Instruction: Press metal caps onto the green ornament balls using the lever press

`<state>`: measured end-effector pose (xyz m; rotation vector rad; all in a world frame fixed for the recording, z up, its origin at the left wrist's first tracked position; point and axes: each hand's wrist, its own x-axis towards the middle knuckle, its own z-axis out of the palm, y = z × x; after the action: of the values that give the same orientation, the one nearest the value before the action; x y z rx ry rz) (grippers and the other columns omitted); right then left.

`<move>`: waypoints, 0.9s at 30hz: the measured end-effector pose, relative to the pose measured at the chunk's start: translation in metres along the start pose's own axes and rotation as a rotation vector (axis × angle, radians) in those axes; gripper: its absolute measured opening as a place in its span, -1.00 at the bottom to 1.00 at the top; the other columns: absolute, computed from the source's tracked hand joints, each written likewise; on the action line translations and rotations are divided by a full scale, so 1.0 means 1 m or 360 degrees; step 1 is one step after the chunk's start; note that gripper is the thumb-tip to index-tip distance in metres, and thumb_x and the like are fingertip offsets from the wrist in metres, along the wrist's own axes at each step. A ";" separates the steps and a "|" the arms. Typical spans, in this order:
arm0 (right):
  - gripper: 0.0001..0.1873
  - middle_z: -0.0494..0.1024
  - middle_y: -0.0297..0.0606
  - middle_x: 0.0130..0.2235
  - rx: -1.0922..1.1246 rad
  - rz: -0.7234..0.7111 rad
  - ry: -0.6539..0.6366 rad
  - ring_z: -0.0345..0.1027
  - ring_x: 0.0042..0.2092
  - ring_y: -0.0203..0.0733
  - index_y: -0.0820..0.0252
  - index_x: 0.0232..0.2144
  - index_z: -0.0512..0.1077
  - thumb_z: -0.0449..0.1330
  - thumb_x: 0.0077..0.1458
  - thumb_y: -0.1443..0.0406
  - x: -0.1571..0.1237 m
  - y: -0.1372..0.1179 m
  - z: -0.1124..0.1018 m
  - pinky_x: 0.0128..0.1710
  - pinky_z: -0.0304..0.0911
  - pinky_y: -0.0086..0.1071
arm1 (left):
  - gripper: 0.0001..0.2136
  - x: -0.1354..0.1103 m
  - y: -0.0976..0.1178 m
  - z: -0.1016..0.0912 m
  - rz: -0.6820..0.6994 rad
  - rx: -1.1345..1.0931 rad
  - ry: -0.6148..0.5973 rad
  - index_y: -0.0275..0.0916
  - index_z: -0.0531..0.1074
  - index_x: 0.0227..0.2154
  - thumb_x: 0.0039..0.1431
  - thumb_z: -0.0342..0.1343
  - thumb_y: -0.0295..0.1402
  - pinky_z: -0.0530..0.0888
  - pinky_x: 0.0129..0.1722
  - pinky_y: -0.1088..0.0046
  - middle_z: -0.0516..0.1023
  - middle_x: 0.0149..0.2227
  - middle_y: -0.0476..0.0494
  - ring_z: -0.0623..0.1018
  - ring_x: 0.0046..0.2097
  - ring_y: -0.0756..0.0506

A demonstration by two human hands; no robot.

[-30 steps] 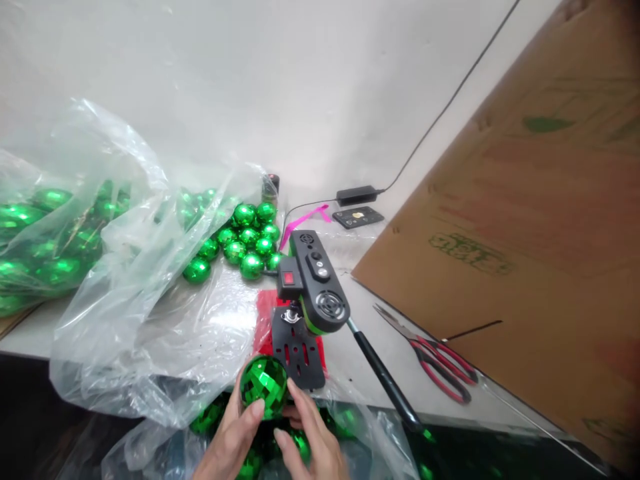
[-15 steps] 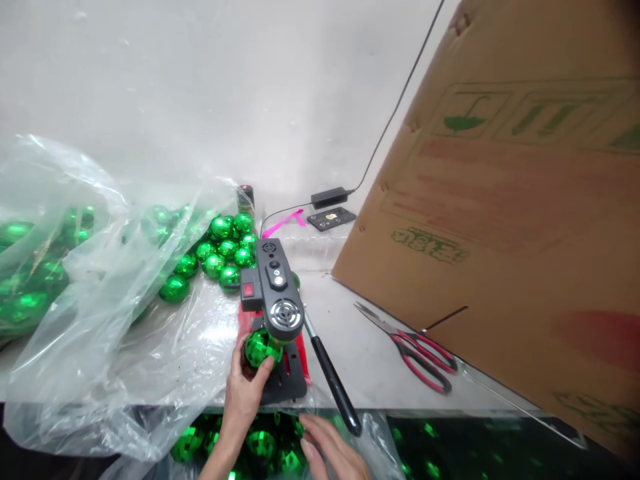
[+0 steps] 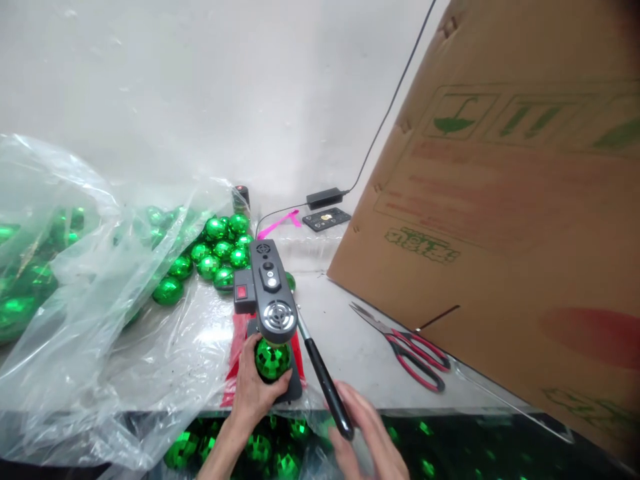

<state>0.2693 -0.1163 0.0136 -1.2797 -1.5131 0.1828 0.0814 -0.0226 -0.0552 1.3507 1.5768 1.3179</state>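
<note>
My left hand (image 3: pixel 253 387) is closed around the side of a shiny green faceted ball (image 3: pixel 273 359). It keeps the ball directly under the round front end of a black bench device (image 3: pixel 273 293) with a red switch. The device stands on a dark slotted base over red material. A long lever with a black handle (image 3: pixel 327 383) slopes down from the device's right side. Around the handle's lower end is my right hand (image 3: pixel 367 433), slightly blurred, its thumb and fingers apart. Whether it touches the handle is hard to see.
Green balls (image 3: pixel 215 250) lie left of the device, partly under a clear plastic bag (image 3: pixel 100 267). Scissors (image 3: pixel 410 350) rest beside a large cardboard box (image 3: pixel 480 220) on the right. Behind are a black adapter (image 3: pixel 325 198) and a flat dark phone-like object (image 3: pixel 327 219). More balls (image 3: pixel 257 450) sit below the table edge.
My left hand has moved the green ball slightly right, squarely under the device's head. My right hand has risen from over the lower balls to the lever handle's end.
</note>
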 end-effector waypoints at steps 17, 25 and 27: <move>-0.59 0.45 -0.37 -0.42 0.0319 -0.0593 0.0131 0.35 -0.47 -0.36 0.10 -0.39 0.30 -0.02 0.60 0.33 0.107 -0.051 0.037 -0.48 0.27 -0.44 | -0.21 0.001 0.013 0.001 -0.0172 -0.0112 -0.0145 -0.24 0.45 0.16 -0.22 0.50 -0.18 0.47 0.36 -0.27 0.64 0.15 -0.43 0.62 0.24 -0.55; -0.57 0.42 -0.41 -0.44 0.0340 -0.0433 0.0309 0.28 -0.45 -0.30 0.07 -0.42 0.31 -0.01 0.59 0.28 0.090 -0.043 0.051 -0.25 0.35 -0.32 | -0.21 -0.002 0.010 0.004 -0.0174 -0.0103 -0.0095 -0.22 0.45 0.15 -0.24 0.51 -0.19 0.50 0.34 -0.26 0.65 0.12 -0.41 0.63 0.22 -0.54; -0.58 0.41 -0.42 -0.44 0.0366 -0.0410 0.0360 0.27 -0.45 -0.30 0.07 -0.43 0.30 0.01 0.58 0.30 0.088 -0.043 0.053 -0.25 0.34 -0.33 | -0.21 -0.002 0.010 0.005 -0.0178 -0.0090 -0.0106 -0.23 0.45 0.15 -0.23 0.50 -0.20 0.50 0.34 -0.26 0.65 0.12 -0.42 0.63 0.22 -0.53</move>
<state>0.2173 -0.0404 0.0758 -0.8835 -1.4014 0.0409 0.0895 -0.0235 -0.0475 1.2411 1.5361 1.2286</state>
